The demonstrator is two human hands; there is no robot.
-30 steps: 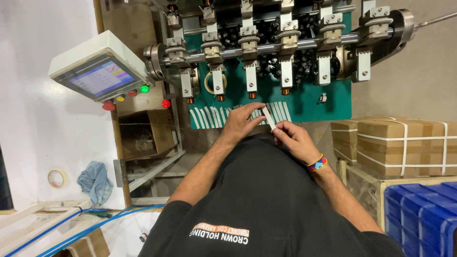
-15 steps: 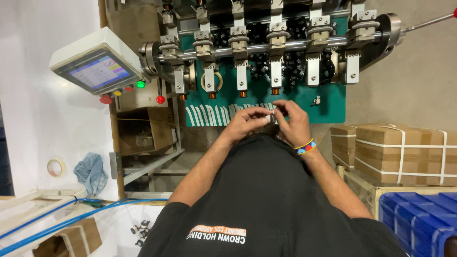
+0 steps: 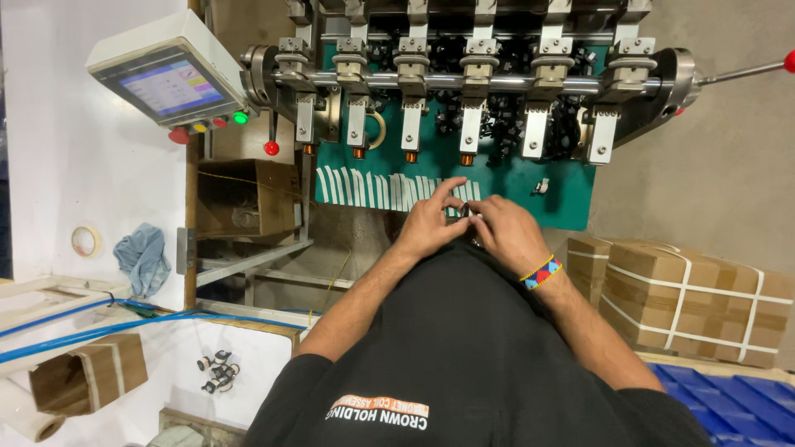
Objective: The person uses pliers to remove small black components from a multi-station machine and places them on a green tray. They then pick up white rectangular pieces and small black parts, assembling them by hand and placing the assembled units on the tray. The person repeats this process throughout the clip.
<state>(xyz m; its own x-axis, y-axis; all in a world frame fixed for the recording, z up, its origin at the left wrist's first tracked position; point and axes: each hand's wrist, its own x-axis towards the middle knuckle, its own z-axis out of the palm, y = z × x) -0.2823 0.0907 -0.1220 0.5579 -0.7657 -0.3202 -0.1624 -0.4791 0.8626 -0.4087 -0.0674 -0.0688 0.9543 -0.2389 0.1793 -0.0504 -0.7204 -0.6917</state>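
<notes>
Both hands: left hand [image 3: 428, 222] and right hand [image 3: 507, 233] pinch one small dark part [image 3: 464, 213] together.
Place: green plate's [image 3: 571, 207] front edge, beside white strips [image 3: 373, 188].
Box: open carton [image 3: 242, 199], contents unclear.

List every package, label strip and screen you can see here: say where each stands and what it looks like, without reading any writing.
Touch screen: upper left, tilted grey box, pale display, coloured buttons below.
White label strips: row on the green machine bed, beside the left hand and right hand.
Strapped cartons: right, brown, white bands.
Open carton: under the screen, brown.
Taped carton: lower left, small.
</notes>
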